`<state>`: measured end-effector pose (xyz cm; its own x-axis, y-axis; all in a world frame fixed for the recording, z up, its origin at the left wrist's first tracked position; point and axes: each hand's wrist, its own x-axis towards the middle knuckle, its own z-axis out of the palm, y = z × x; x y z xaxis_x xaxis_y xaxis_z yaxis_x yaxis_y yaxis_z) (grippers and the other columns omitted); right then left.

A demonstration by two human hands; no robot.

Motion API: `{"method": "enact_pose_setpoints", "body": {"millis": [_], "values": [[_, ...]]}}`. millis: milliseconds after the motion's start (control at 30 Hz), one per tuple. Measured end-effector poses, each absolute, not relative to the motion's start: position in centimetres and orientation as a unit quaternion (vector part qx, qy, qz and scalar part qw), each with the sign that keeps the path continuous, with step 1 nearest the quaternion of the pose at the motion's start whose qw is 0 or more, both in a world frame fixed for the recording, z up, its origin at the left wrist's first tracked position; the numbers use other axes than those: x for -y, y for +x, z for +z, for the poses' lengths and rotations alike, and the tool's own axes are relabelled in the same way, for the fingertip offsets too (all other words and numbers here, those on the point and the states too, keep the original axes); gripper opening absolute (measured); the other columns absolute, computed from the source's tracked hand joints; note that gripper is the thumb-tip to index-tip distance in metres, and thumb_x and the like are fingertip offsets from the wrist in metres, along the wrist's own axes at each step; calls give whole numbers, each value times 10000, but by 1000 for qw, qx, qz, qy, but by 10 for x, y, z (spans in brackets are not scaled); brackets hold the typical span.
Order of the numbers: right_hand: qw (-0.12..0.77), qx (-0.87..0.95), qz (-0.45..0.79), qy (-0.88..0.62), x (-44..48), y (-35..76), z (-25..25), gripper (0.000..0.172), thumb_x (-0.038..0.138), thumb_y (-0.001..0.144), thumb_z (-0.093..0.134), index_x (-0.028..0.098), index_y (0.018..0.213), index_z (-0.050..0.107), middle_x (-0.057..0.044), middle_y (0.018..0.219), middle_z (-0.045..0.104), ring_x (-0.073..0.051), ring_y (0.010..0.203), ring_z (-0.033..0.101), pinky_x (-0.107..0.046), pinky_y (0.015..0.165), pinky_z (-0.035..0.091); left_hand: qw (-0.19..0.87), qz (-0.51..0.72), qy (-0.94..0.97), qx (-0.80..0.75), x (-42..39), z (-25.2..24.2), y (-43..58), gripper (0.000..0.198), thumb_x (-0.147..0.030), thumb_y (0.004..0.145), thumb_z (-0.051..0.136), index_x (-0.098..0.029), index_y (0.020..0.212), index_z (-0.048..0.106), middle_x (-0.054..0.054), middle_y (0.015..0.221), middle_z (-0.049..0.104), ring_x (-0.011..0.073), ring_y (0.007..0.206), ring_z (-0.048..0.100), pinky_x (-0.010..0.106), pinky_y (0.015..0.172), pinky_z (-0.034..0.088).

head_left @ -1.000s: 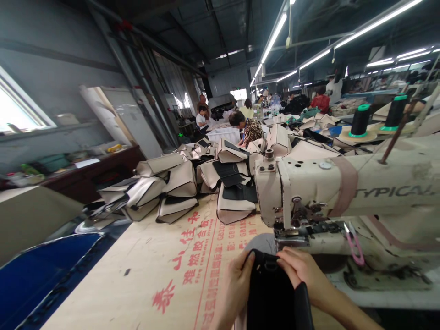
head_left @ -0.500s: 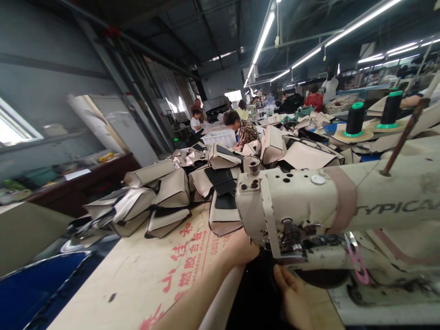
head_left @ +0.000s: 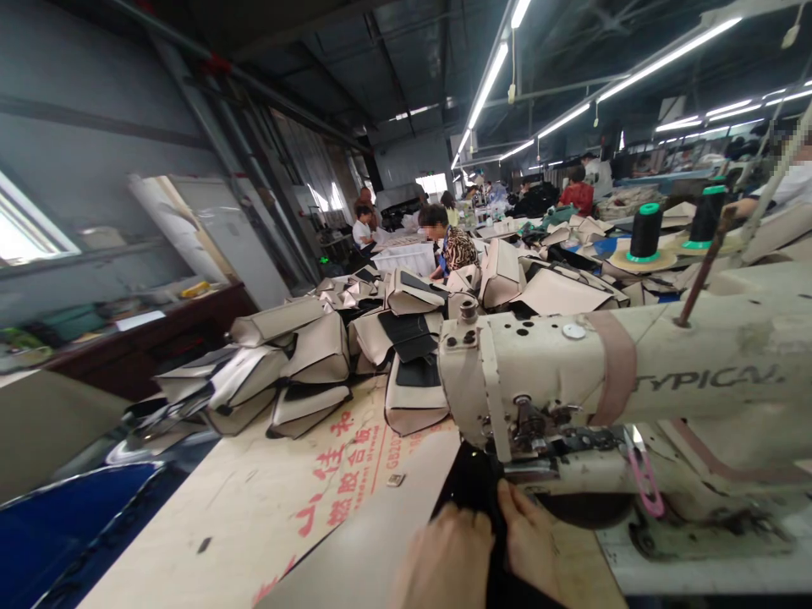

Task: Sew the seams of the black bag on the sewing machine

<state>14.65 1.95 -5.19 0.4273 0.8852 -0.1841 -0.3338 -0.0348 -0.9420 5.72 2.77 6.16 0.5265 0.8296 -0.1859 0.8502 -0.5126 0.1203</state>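
The left hand (head_left: 447, 545) is seen nearest, its back turned up and its fingers curled closed on the black cloth (head_left: 470, 484); the fingertips are hidden. The right hand (head_left: 531, 540) is placed just beside it, and the cloth's right edge is gripped between its thumb and fingers. The cloth is located at the lower centre, its far end brought up against the front of the sewing machine (head_left: 551, 364); whether it is set under the needle cannot be told. To the left of the cloth a beige panel (head_left: 368, 550) is laid over the board (head_left: 234, 499), which is printed in red characters. A small metallic fitting (head_left: 395, 480) is noted near the panel's far edge; whether it is attached cannot be told. Pink-handled snips (head_left: 645, 482) are found at the machine's arm, blades pointed upward. A blue bin (head_left: 69, 529) is positioned left of the board. Beyond, beige bags (head_left: 317, 342) with dark edging are heaped across the board's far end. Two black spools (head_left: 645, 233) are stood behind the machine. Farther off, a worker in a patterned top (head_left: 460, 248) is seen bent forward beside a white crate (head_left: 404, 259). Tube lights (head_left: 488, 85) are hung overhead.
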Motion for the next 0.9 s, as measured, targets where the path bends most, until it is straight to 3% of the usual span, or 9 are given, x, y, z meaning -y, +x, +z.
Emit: {"method": "enact_pose_setpoints", "body": {"millis": [67, 167, 367, 533, 633, 767, 900], "values": [[649, 236, 488, -535, -19, 147, -53, 381, 537, 672, 594, 164, 671, 675, -47, 686, 651, -232, 741, 584, -278, 656, 460, 91, -94, 816, -563, -12, 49, 61, 297, -285, 859, 373, -130, 920, 619, 146, 843, 646, 282, 780, 623, 347, 629, 482], [653, 215, 507, -520, -18, 146, -54, 450, 569, 647, 614, 123, 692, 654, -49, 694, 636, -208, 742, 554, -254, 665, 434, 58, -34, 763, -643, -17, 32, 75, 486, -428, 899, 236, -89, 996, 571, 168, 896, 627, 277, 803, 626, 342, 646, 482], [655, 185, 552, -482, -19, 142, -58, 513, 621, 632, 606, 109, 662, 626, -41, 610, 605, -160, 607, 505, -224, 546, 395, 39, 1, 730, -682, -42, 21, 97, 683, -621, 832, 211, -51, 878, 585, 184, 787, 643, 321, 774, 634, 372, 618, 479], [662, 176, 572, -451, -20, 144, -55, 495, 588, 618, 638, 119, 773, 654, -49, 719, 638, -187, 715, 544, -243, 648, 429, 46, 42, 717, -694, -43, 18, 92, 558, -560, 850, 251, -111, 829, 582, 156, 768, 664, 311, 773, 638, 359, 623, 446], [666, 164, 582, -437, -19, 144, -50, 428, 544, 639, 643, 135, 765, 655, -38, 753, 644, -181, 746, 548, -240, 690, 427, 100, 52, 707, -698, -47, 17, 83, 462, -511, 856, 295, -146, 793, 572, 127, 770, 670, 265, 765, 637, 308, 614, 410], [672, 120, 597, -421, -18, 143, -49, 397, 506, 604, 687, 134, 739, 655, -43, 793, 649, -177, 741, 547, -240, 695, 426, 195, 83, 696, -686, -54, 18, 73, 431, -506, 844, 334, -162, 721, 564, 72, 695, 653, 186, 678, 618, 234, 560, 361], [676, 104, 604, -409, -20, 140, -54, 446, 511, 608, 689, 112, 805, 668, -62, 765, 646, -192, 721, 554, -262, 667, 435, 215, 93, 698, -676, -59, 24, 72, 392, -488, 828, 376, -169, 767, 595, 80, 746, 667, 203, 755, 623, 234, 596, 377]]}}
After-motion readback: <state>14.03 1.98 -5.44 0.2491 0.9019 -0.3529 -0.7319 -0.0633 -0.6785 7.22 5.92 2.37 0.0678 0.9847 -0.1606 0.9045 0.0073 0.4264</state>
